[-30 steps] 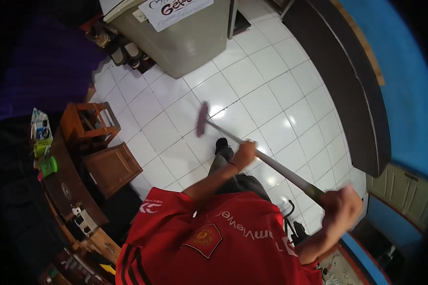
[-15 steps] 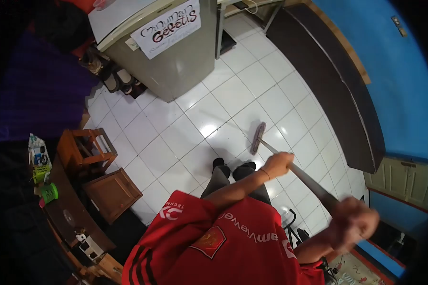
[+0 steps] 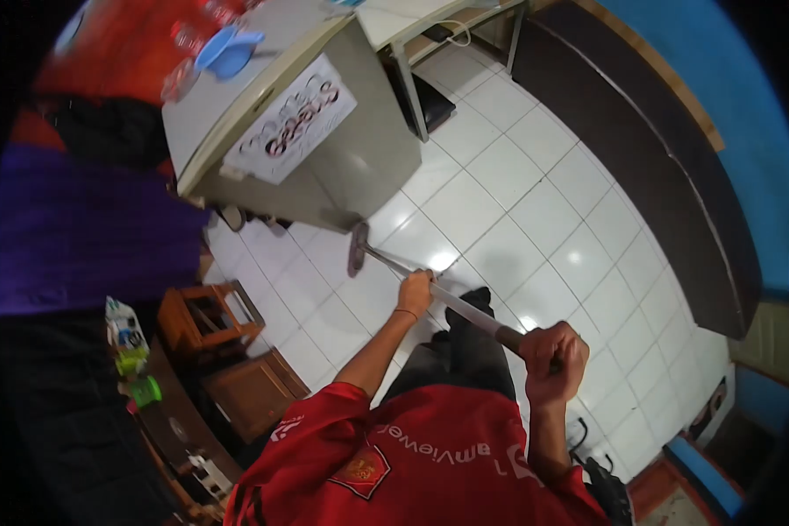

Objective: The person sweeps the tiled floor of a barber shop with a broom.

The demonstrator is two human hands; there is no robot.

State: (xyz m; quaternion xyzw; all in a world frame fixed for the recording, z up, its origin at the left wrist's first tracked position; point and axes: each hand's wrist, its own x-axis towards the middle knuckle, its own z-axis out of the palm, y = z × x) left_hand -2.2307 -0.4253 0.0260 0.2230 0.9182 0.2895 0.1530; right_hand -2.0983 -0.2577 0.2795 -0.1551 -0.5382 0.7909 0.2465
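A long-handled broom (image 3: 465,309) slants across the floor in front of me. Its narrow mauve-brown head (image 3: 358,249) rests on the white tiles beside the lower corner of a grey chest freezer (image 3: 359,162). My left hand (image 3: 416,294) is closed around the shaft fairly near the head. Higher up, close to my body, my right hand (image 3: 556,361) is wrapped round the top end of the handle. My feet stand on the tiles just under the shaft.
A dark curved counter (image 3: 627,149) runs along the blue wall on the right. To the left are a wooden stool (image 3: 206,324), a brown cabinet door (image 3: 254,394) and a small green basket (image 3: 145,391). A blue dipper (image 3: 228,53) sits on the freezer.
The broom head has swung left across the tiles to the freezer's corner. Both hands moved left with the handle, and my view has shifted.
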